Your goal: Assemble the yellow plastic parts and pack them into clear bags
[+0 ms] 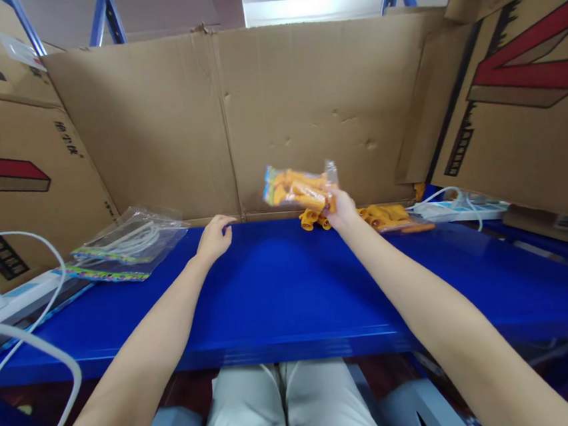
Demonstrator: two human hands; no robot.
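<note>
My right hand [340,211] is closed on a clear plastic bag of orange pieces [298,188] and holds it up above the far edge of the blue table [282,293]. Just below the bag lie loose orange pieces [312,219], and more orange pieces [389,215] lie to the right of the hand. My left hand [215,238] rests on the table to the left, its fingers loosely curled and holding nothing.
A stack of clear zip bags with coloured edges [126,247] lies at the left. A white cable [30,344] loops at the left edge. A white power strip with cables [457,208] sits at the right. Cardboard walls [304,104] enclose the back and sides.
</note>
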